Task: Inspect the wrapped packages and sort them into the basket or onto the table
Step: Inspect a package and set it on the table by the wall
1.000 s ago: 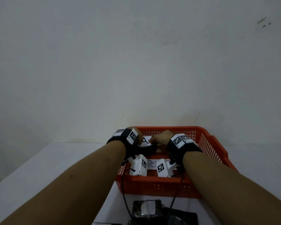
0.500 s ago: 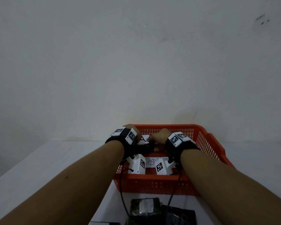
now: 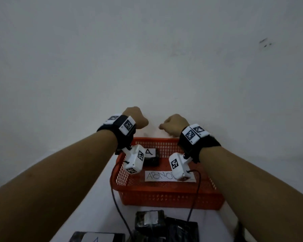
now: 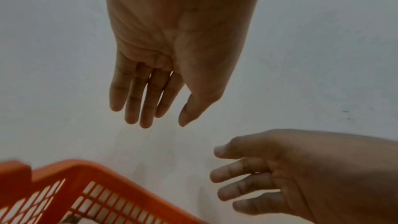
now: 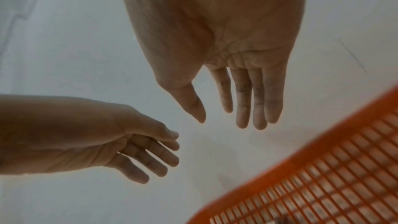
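While both hands [image 4: 170, 60] [image 5: 228, 67] hang loose-fingered and empty, a black-wrapped rectangular package [image 3: 151, 157] lies in the orange lattice basket [image 3: 166, 198].

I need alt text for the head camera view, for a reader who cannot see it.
Two empty hands, left and right, are raised above an orange plastic mesh basket on a white table. One black wrapped package with a white label lies inside the basket, and more black wrapped packages lie in front of it.

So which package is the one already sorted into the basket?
Find the orange basket on the white table. The package lies alone in its far left corner, behind the paper sign. Unlike the packages outside the basket's near wall, its white label shows an "A".
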